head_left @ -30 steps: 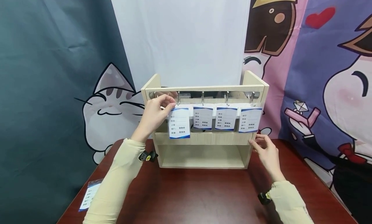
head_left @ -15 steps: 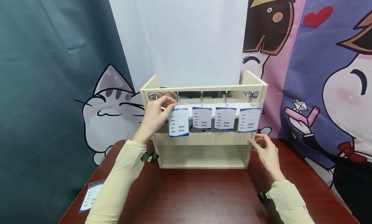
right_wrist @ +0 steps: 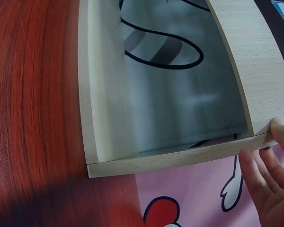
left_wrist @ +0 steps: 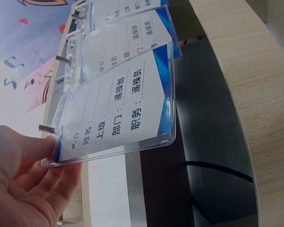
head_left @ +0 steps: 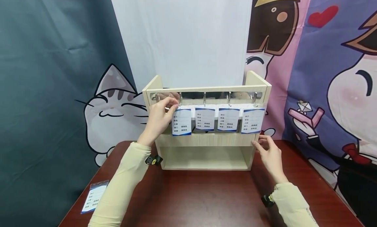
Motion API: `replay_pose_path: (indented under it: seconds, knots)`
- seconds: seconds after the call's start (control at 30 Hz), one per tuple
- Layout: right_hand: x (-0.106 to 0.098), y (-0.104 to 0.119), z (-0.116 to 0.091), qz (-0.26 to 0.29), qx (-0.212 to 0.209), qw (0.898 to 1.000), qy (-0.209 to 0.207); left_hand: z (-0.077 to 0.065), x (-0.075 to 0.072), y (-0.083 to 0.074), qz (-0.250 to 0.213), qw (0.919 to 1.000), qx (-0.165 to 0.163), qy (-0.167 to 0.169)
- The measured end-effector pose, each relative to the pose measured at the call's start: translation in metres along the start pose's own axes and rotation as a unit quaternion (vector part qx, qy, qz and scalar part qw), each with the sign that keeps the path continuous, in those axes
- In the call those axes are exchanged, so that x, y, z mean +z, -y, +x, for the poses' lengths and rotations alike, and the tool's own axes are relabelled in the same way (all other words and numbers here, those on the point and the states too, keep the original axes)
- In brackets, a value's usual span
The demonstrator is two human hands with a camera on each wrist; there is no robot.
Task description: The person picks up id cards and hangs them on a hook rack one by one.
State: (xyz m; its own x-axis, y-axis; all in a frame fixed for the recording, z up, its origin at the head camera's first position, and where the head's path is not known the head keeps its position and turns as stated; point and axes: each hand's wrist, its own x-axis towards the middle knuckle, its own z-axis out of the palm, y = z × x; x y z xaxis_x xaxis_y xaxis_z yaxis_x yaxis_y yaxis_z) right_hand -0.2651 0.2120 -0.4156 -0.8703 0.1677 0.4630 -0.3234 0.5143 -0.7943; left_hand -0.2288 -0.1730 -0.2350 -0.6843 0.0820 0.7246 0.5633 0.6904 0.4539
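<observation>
My left hand (head_left: 160, 114) pinches the top left corner of a clear-sleeved name badge (left_wrist: 113, 101) between thumb and fingers. This badge hangs upright in front of the wooden rack (head_left: 206, 140), with a metal hook (left_wrist: 46, 128) showing at its top edge. To its right, three similar badges, among them the neighbouring badge (head_left: 205, 119), hang from hooks in a row. At the rack's lower right, my right hand (head_left: 268, 153) grips the side panel (right_wrist: 194, 155), thumb on the front and fingers along the outer face.
Another name badge (head_left: 95, 196) lies on the reddish-brown table (head_left: 203, 197) at the left, partly behind the left sleeve. A leftmost hook (head_left: 157, 96) shows just above the left hand. Behind the rack hang a white cloth (head_left: 188, 40) and cartoon-printed curtains.
The badge in my left hand has risen slightly, its lower edge now nearer the level of the others. My right hand stays at the rack's side.
</observation>
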Motion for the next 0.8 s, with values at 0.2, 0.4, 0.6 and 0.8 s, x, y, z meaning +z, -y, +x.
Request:
replay_pose_path:
  seconds: [0.2, 0.4, 0.6, 0.8]
  knots:
    - [-0.0020, 0.0000, -0.0010, -0.033, -0.010, 0.999, -0.017, -0.0008, 0.0041, 0.0008, -0.002, 0.9999, 0.003, -0.013]
    - [-0.0003, 0.0001, -0.0015, -0.032, -0.012, 0.999, -0.021, -0.0026, 0.0069, 0.0028, -0.004, 0.9997, 0.011, -0.020]
    - [0.0014, -0.0007, -0.0003, -0.041, -0.020, 0.999, -0.020, -0.0020, 0.0075, 0.0022, -0.008, 0.9997, 0.013, -0.020]
    - [-0.0005, -0.0035, -0.0023, -0.061, -0.040, 0.997, -0.024, -0.0041, 0.0087, 0.0019, -0.011, 0.9995, 0.019, -0.024]
